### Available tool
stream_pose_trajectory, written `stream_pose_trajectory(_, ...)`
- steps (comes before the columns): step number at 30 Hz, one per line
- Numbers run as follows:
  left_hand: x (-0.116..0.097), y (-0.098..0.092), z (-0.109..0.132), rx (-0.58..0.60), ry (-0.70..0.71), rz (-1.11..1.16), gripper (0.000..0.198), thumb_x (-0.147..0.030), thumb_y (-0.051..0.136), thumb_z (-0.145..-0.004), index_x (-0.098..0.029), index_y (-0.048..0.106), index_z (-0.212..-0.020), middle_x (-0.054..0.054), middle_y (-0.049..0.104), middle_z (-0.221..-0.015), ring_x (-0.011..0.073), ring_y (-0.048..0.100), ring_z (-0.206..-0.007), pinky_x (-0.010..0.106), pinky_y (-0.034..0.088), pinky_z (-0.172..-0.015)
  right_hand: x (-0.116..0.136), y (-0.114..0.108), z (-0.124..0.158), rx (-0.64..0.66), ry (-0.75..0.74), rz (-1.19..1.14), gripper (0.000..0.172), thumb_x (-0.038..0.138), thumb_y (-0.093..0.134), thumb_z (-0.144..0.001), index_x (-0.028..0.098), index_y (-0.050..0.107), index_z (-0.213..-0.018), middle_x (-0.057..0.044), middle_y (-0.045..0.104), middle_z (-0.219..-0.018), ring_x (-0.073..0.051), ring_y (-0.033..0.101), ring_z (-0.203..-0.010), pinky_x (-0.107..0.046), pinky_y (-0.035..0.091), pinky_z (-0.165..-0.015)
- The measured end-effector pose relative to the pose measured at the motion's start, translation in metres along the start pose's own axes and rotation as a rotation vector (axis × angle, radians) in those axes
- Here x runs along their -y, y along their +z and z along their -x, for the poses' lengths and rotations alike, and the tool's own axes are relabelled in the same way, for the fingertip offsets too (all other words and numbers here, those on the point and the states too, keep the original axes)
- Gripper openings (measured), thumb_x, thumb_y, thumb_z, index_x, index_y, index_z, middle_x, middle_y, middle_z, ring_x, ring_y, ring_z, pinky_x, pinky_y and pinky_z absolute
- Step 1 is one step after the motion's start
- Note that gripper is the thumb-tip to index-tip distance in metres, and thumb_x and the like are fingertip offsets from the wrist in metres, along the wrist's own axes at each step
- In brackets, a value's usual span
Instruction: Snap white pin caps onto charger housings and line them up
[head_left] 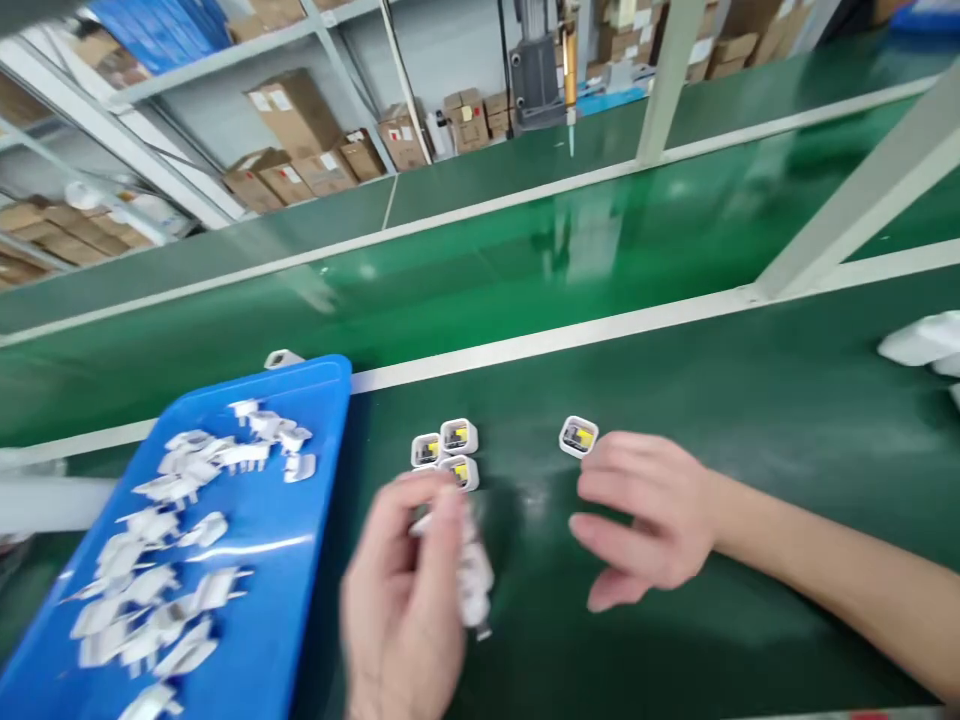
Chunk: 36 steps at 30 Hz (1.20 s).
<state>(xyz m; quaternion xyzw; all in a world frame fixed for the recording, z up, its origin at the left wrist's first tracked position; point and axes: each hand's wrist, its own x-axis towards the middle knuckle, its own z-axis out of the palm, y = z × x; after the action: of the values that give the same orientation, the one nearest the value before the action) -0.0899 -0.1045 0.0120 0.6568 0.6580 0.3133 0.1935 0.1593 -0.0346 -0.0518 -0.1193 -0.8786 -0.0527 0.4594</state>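
My left hand (409, 600) is closed, thumb against fingers, with a white plug piece (420, 523) showing between them. More white plug pieces (474, 580) show just right of that hand; whether they are held or lie on the table I cannot tell. Beyond its fingertips stand several white charger housings (459, 436), open side up, with yellow and black parts inside. My right hand (649, 510) hovers with fingers apart and nothing visible in it. Close by its fingertips a single charger housing (578, 437) stands on the green table.
A blue tray (300, 560) on the left bears many loose white pronged plug pieces (150, 525). Behind it is another white housing (283, 358). A pale rail (525, 347) separates the table from a green belt (450, 270). White objects (922, 340) lie far right; a post (862, 190) rises nearby.
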Motion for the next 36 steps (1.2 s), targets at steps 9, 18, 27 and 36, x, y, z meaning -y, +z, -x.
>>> stream_pose_trajectory(9, -0.085, 0.098, -0.056, 0.168, -0.336, 0.906, 0.025, -0.042, 0.054, -0.1, -0.02, 0.059, -0.089, -0.004, 0.046, -0.07, 0.0069, 0.04, -0.057, 0.016, 0.034, -0.05, -0.022, -0.008, 0.002, -0.016, 0.173, 0.235, 0.021, 0.038, 0.052, -0.1, 0.02, 0.057, -0.09, -0.003, 0.064, -0.072, -0.016, 0.051, -0.057, -0.033, 0.038, -0.052)
stream_pose_trajectory(18, -0.079, 0.106, -0.082, 0.09, -0.341, 1.02, 0.025, -0.037, 0.053, -0.1, -0.018, 0.057, -0.085, 0.001, 0.059, -0.087, 0.0105, 0.059, -0.073, 0.021, 0.048, -0.062, -0.026, -0.006, 0.006, -0.047, 0.588, -0.003, 0.014, 0.023, 0.055, -0.1, 0.021, 0.058, -0.113, -0.002, 0.069, -0.087, -0.015, 0.064, -0.072, -0.029, 0.05, -0.064)
stream_pose_trajectory(27, -0.008, 0.097, -0.058, 0.083, 0.22, 0.303, 0.025, -0.034, 0.06, -0.1, -0.027, 0.065, -0.124, -0.001, 0.066, -0.093, 0.0113, 0.062, -0.076, 0.023, 0.053, -0.071, -0.04, -0.01, 0.013, -0.234, 0.94, -0.446, 0.008, 0.025, 0.066, -0.097, 0.026, 0.065, -0.105, -0.004, 0.07, -0.106, -0.021, 0.069, -0.099, -0.038, 0.058, -0.082)
stream_pose_trajectory(36, 0.002, 0.111, -0.064, 0.297, 0.229, 0.217, 0.026, -0.035, 0.081, -0.083, -0.028, 0.068, -0.105, -0.001, 0.063, -0.11, 0.0184, 0.064, -0.094, 0.03, 0.056, -0.079, -0.032, -0.02, -0.001, 0.225, 0.854, -0.315, 0.013, 0.019, 0.071, -0.094, 0.023, 0.068, -0.107, -0.007, 0.069, -0.11, -0.022, 0.066, -0.1, -0.04, 0.057, -0.084)
